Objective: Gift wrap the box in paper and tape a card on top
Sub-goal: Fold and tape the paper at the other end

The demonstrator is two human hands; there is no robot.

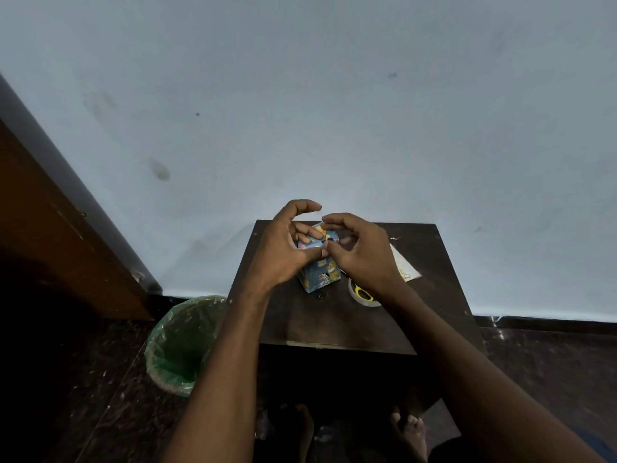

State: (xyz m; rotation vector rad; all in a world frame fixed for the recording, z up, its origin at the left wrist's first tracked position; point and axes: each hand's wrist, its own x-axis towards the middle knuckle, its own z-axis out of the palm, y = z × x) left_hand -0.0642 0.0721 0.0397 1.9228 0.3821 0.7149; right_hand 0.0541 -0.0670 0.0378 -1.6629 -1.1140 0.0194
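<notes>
Wrapping is looking nearly done: the box, standing mid-table, is already showing patterned paper on its visible sides, and the left hand and right hand are curling their fingers onto its top, seemingly pressing down a last fold. The card is lying behind the right hand, untaped, beside the tape roll. Yellow writing on the card is too small to read.

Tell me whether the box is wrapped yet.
Mostly wrapped: patterned paper covers every visible face of the box; both hands, left hand and right hand, press its top folds.
</notes>
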